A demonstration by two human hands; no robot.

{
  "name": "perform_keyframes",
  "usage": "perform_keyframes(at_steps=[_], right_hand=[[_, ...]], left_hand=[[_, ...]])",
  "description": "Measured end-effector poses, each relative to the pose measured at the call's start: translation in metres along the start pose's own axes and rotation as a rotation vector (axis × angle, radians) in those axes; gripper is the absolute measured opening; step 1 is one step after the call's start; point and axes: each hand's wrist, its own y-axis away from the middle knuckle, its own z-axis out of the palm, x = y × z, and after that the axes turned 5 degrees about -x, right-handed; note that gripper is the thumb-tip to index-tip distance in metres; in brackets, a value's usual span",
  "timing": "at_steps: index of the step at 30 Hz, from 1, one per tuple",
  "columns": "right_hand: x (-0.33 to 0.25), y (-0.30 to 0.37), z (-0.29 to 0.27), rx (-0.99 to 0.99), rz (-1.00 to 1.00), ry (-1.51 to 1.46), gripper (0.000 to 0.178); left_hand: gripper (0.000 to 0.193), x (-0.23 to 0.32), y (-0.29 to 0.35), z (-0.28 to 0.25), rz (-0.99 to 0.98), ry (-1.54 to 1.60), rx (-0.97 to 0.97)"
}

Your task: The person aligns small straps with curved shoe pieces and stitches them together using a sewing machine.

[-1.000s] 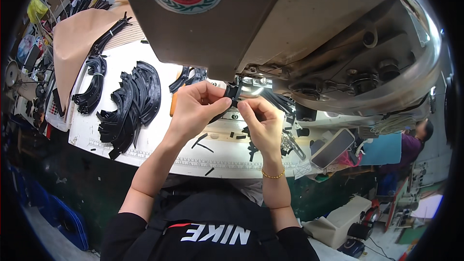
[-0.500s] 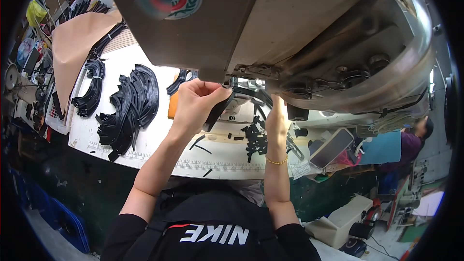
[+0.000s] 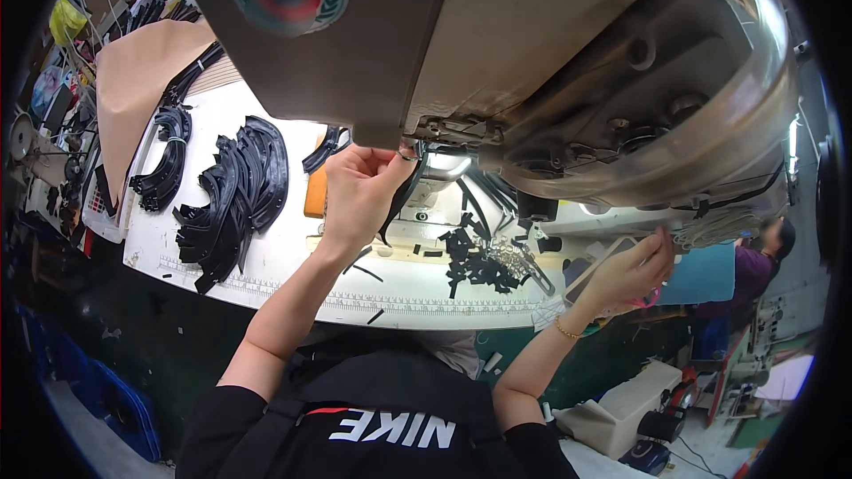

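My left hand (image 3: 359,191) pinches a curved black strip (image 3: 406,199) between thumb and fingers, under the head of a sewing machine (image 3: 373,53). The strip hangs down from the fingertips, and its upper end is partly hidden by the machine. Off to the right, my right hand (image 3: 624,277) is raised beside a bundle of thin pale cords (image 3: 717,229). Its fingers are curled together; whether anything is between them cannot be made out. A yellow bracelet circles that wrist.
Stacks of black curved strips (image 3: 235,200) and a tied bundle (image 3: 167,160) lie on the white table at left. Small black offcuts (image 3: 479,259) are heaped below the machine, by metal scissors (image 3: 539,277). A person in purple (image 3: 761,264) is at far right.
My right hand has left the machine area and swung right toward the pale cords. My left hand stays near the machine with the black strip, which now hangs more steeply.
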Motion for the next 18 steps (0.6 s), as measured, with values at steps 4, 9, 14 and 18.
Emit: perform_keyframes(at_steps=[4, 9, 14, 18], right_hand=[[0.009, 0.008, 0.004, -0.031, -0.012, -0.029, 0.029], [-0.025, 0.022, -0.004, 0.076, -0.056, -0.005, 0.030], [-0.137, 0.051, -0.010, -0.297, -0.188, -0.496, 0.025], [-0.149, 0.065, -0.005, -0.414, -0.120, -0.638, 0.016]], left_hand=[[0.017, -0.005, 0.001, -0.002, 0.052, -0.033, 0.016], [0.018, -0.009, -0.002, -0.004, -0.058, -0.022, 0.032], [0.013, -0.008, 0.001, -0.015, -0.079, 0.042, -0.078], [0.010, -0.003, 0.004, -0.034, -0.075, -0.072, -0.227]])
